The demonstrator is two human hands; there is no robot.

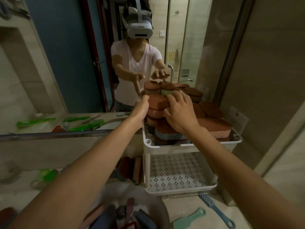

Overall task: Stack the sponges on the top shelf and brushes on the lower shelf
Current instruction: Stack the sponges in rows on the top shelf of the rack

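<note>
Head view: both hands' grips [142,106] [179,109] spread flat against stacked sponges [156,100], top shelf [189,144].

Both hands reach to a pile of reddish-brown sponges [156,100] on the top shelf [181,144] of a white rack. The left hand [142,105] touches the pile's left side; the right hand [179,111] lies spread on top, fingers apart. The perforated lower shelf [178,172] sits beneath. A teal brush [189,219] and a blue-handled brush [216,210] lie on the desk [203,220]. Green brushes [36,121] lie by the mirror [66,55].
</note>
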